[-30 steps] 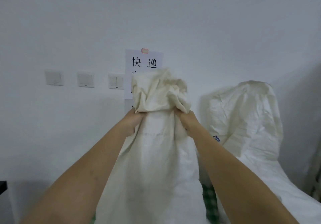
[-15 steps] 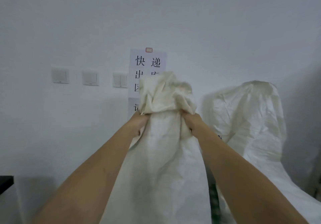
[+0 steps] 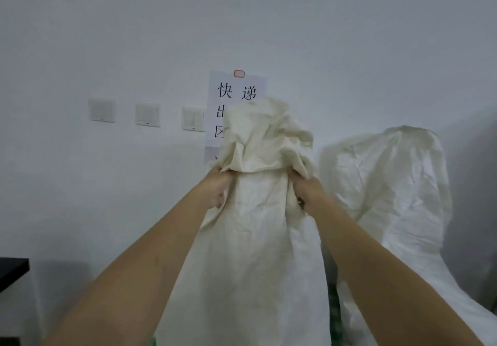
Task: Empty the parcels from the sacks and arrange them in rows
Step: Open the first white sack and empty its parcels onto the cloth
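Woven white sack (image 3: 255,238): held up in front of the wall, gathered end on top, body hanging down out of frame
Sack top: bunched, crumpled fabric sticks up above both hands
Left hand (image 3: 219,188): fingers curled tight into the bunch on the sack's left side
Right hand (image 3: 302,188): same on the right side, clamped on the fabric; both hands level, close together with the sack neck between them
Second sack (image 3: 390,198): right of the held one, standing slumped against the wall, looks full, nobody touching it
Parcels: none clearly visible; a green patch (image 3: 334,305) shows low between the two sacks, cannot tell what it is
Sack mouth: out of frame or hidden, cannot tell which end is up or whether anything is falling out
Wall: paper sign (image 3: 228,95) with printed characters, partly behind the sack top; three switches (image 3: 146,114) left of it
Dark edge (image 3: 12,270): lower left, some furniture
Progress, my read: early. Looks like the dump step on the first sack, lifted by one end. No rows in view
Left to do: finish this sack, empty the second, then lay out all parcels in rows
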